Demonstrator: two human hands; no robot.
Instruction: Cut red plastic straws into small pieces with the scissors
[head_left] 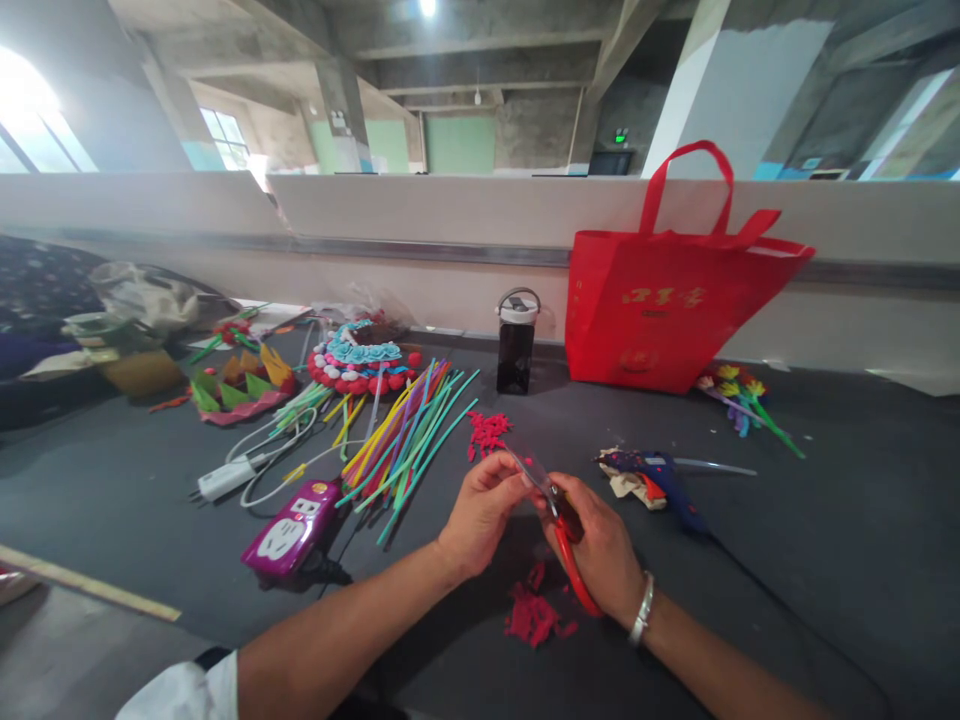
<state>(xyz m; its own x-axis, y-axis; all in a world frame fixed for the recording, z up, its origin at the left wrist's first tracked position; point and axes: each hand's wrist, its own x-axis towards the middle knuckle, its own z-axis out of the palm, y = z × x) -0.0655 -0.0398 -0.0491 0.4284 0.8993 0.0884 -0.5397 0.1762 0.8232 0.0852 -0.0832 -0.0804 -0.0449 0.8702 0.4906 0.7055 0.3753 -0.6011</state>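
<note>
My right hand [600,545] is closed round the red handles of a pair of scissors [559,525], whose blades point up and left. My left hand [480,510] is pinched at the blade tips on something small that I cannot make out. Red cut scraps [534,612] lie on the dark table [825,520] just below my hands. A second heap of red bits [487,432] lies a little beyond my left hand.
A bundle of coloured sticks [405,435] fans out to the left, beside a purple power strip [289,530] and white cable [247,465]. A blue glue gun [660,475] lies right. Behind stand a dark bottle [516,345], a red bag [667,300] and paper flowers [739,392].
</note>
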